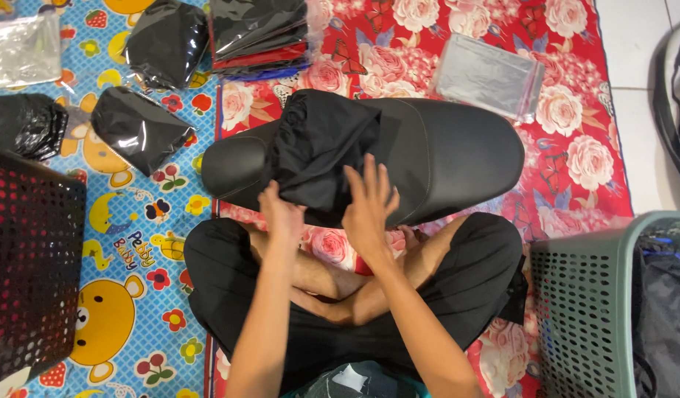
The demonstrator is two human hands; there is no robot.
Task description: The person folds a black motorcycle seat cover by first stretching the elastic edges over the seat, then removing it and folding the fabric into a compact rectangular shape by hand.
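Left hand [281, 212]: fingers curled, pinching the near edge of the black cloth [321, 151], knuckles toward the camera.
Right hand [369, 203]: fingers spread and flat, palm pressed down on the same cloth just right of the left hand.
Black cloth: bunched and draped over the left half of the black padded seat [458, 151]; its upper part is gathered into folds, and the near edge hangs toward the person's lap.
Black padded seat: long and rounded, lying across the red floral mat [576, 125], directly in front of the crossed legs [340, 284].
Person: sits cross-legged on the floor in black shorts, forearms reaching forward.
Left of the seat: three black bundles wrapped in clear plastic [141, 129] lie on the blue cartoon mat [133, 295], well apart from the hands.
Top centre: a stack of bagged black and red items [259, 33], possibly more folded cloths, though the plastic glare hides detail.
Top right: a pile of empty clear bags [487, 77] on the floral mat.
Far left: a black perforated basket [30, 265].
Far right: a grey-green perforated basket [583, 309] holding dark fabric.
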